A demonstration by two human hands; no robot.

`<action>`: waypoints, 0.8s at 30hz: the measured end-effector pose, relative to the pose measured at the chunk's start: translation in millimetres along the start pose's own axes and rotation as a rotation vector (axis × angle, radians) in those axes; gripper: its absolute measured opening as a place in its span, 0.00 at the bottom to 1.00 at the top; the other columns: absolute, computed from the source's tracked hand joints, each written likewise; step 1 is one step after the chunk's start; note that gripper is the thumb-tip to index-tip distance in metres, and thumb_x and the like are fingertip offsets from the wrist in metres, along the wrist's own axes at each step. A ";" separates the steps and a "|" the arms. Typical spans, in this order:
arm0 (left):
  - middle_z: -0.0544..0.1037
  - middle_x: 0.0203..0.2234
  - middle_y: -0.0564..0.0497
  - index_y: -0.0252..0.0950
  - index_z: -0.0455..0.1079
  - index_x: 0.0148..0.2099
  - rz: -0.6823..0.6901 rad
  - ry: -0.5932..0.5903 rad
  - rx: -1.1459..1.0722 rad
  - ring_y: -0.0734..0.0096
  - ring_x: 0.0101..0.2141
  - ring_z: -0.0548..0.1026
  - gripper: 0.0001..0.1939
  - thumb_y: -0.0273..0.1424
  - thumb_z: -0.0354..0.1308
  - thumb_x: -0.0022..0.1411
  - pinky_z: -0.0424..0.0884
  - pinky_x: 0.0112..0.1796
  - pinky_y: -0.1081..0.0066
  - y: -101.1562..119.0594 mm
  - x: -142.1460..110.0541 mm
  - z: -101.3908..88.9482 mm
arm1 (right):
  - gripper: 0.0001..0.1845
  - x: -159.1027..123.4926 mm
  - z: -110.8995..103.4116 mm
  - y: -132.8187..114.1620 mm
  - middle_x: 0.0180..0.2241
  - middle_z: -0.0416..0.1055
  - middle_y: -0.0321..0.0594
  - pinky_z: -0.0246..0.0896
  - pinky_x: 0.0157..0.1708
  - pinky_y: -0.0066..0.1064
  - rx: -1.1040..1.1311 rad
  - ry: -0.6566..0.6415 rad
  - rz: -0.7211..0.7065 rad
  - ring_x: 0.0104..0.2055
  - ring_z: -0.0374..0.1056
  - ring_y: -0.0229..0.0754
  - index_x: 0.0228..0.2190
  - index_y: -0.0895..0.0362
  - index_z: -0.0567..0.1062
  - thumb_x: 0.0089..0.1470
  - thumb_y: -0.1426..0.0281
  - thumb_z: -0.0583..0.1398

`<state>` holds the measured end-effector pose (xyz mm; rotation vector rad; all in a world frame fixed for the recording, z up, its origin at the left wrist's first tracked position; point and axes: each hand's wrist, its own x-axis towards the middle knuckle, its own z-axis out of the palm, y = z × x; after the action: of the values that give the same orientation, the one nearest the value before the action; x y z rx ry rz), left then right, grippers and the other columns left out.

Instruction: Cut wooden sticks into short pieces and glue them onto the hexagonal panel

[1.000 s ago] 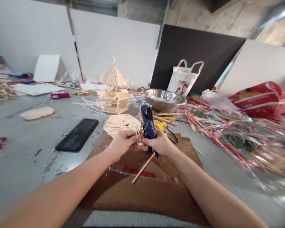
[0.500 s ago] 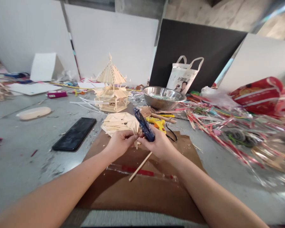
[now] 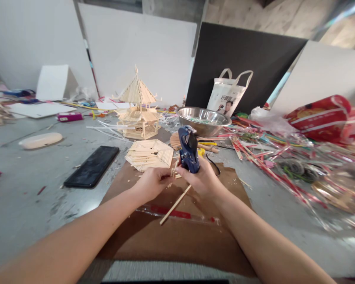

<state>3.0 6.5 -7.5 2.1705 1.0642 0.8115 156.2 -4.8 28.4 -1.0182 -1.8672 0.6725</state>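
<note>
My left hand [image 3: 150,183] is closed, pinching short thin wooden sticks [image 3: 173,169] between thumb and fingertips. Wrapped in my right hand [image 3: 206,179] is a dark blue hand tool [image 3: 189,156] with a black part, held upright; its exact kind is unclear. My right thumb comes close to the sticks. Just beyond my left hand lies a flat six-sided panel of sticks [image 3: 148,154]. Below my hands, one longer stick [image 3: 174,206] rests slantwise on the brown board [image 3: 165,240]. A yellow glue gun [image 3: 201,151] is mostly hidden behind my right hand.
A pagoda model of sticks [image 3: 138,94] stands farther back, beside a metal bowl [image 3: 202,122] and a white bag [image 3: 227,96]. A black phone [image 3: 91,166] and a white case [image 3: 40,141] lie left. Plastic wrappers and red-white strips [image 3: 269,169] crowd the right.
The blue tool has turned more upright in my right hand and shifted slightly right. My left hand has lowered a little, and the sticks have tilted.
</note>
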 end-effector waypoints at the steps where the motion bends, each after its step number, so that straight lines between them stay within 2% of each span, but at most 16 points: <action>1: 0.60 0.14 0.57 0.31 0.64 0.24 0.002 0.000 0.015 0.81 0.20 0.56 0.11 0.30 0.45 0.53 0.52 0.21 0.79 0.4 -0.2 0.1 | 0.04 -0.4 0.7 -0.4 0.24 0.63 0.34 0.56 0.28 0.25 0.008 0.007 0.002 0.26 0.60 0.33 0.26 0.58 0.65 0.42 0.73 0.55; 8: 0.61 0.15 0.56 0.31 0.62 0.20 -0.003 -0.013 0.035 0.80 0.20 0.57 0.13 0.31 0.46 0.52 0.52 0.22 0.79 -1.4 0.3 2.8 | 0.03 -1.9 0.4 -1.0 0.23 0.63 0.34 0.55 0.27 0.25 -0.059 0.015 0.010 0.25 0.59 0.33 0.24 0.58 0.64 0.43 0.71 0.54; 24: 0.66 0.15 0.54 0.31 0.65 0.22 -0.046 -0.064 -0.097 0.79 0.20 0.63 0.13 0.33 0.46 0.52 0.56 0.22 0.79 -5.7 1.5 3.6 | 0.04 -1.7 3.8 2.9 0.23 0.61 0.33 0.55 0.25 0.24 0.030 0.018 0.059 0.24 0.58 0.32 0.24 0.58 0.63 0.42 0.70 0.55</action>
<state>3.6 9.8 -13.5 2.0693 1.0178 0.7521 154.4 -4.9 23.6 -1.0599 -1.8119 0.7214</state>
